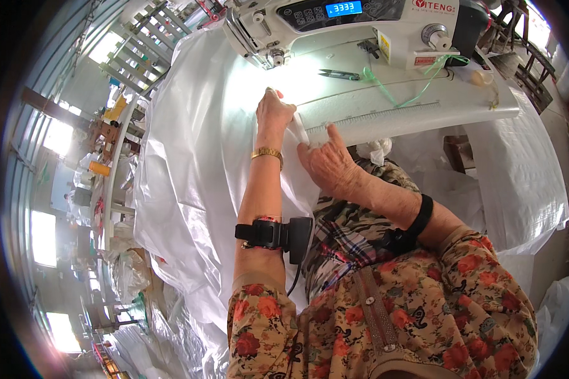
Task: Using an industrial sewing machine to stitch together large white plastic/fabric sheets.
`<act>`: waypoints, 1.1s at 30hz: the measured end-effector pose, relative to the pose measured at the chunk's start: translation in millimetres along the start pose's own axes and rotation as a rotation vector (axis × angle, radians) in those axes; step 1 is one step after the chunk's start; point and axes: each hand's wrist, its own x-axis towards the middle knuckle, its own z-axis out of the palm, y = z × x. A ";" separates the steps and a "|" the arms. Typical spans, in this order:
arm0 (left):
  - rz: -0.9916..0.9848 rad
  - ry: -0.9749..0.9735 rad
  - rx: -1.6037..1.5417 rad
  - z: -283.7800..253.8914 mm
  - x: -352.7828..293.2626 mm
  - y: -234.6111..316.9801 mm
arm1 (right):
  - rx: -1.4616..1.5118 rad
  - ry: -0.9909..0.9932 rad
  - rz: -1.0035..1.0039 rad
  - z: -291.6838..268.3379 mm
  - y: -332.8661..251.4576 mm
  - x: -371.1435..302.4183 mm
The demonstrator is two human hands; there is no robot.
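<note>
A glossy white sheet [189, 145] spreads over the left of the sewing table and hangs down in folds. My left hand [274, 114] is closed on its edge, fingertips pinched together just in front of the sewing machine's [354, 25] needle area. Nearer to me, my right hand [329, 163] is at the front edge of the table, by the same sheet's edge. Its index finger stretches forward and the other fingers curl around the sheet, partly hidden. Bright lamp glare washes out the spot under the presser foot [275, 58].
Dark thread snips [340, 74] lie on the table beside a loose green ribbon [398, 101]. A ruler scale [379, 115] runs along the front part. More white sheeting [518, 164] hangs at the right. At the left stands a cluttered rack [117, 170] with a yellow thread cone [99, 168].
</note>
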 end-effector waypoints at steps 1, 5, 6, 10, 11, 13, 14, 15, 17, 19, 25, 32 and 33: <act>0.030 0.005 -0.036 -1.6 -3.2 -1.8 | -0.010 -0.071 0.000 -3.6 -0.5 2.9; 0.008 -0.087 -0.142 -13.9 -21.8 17.9 | -0.007 0.000 -0.002 1.0 3.2 -0.8; 0.007 -0.089 -0.143 -13.1 -20.5 15.6 | -0.007 -0.002 -0.002 0.5 3.7 -0.8; 0.033 -0.191 -0.159 -20.3 -24.6 7.1 | -0.007 -0.071 -0.024 -5.9 1.1 2.3; 0.023 -0.228 -0.148 -22.5 -27.9 8.8 | 0.000 -0.051 -0.017 -5.7 1.2 2.3; 0.022 -0.220 -0.131 -26.2 -36.0 15.0 | 0.001 -0.059 -0.005 -2.7 2.6 3.2; 0.022 -0.210 -0.112 -26.8 -41.3 16.3 | 0.003 -0.065 0.005 -0.6 3.2 3.4; 0.023 -0.210 -0.113 -25.5 -46.8 14.8 | 0.002 -0.065 0.006 2.2 2.3 3.0; 0.268 0.027 0.263 -20.3 -59.3 11.1 | -0.047 0.086 -0.022 6.8 -0.2 1.1; 0.304 0.066 0.256 -13.4 -69.4 4.7 | -0.028 0.011 -0.027 2.5 -1.0 4.2; 0.645 0.232 0.134 -13.5 -98.6 -10.2 | 0.001 0.484 -0.191 33.6 7.4 -8.8; 0.815 0.130 0.139 -17.6 -122.0 -33.1 | 0.133 0.034 0.079 9.7 -5.4 -7.8; 0.812 0.129 0.134 -17.4 -123.5 -33.3 | 0.132 0.028 0.078 11.4 -4.2 -8.9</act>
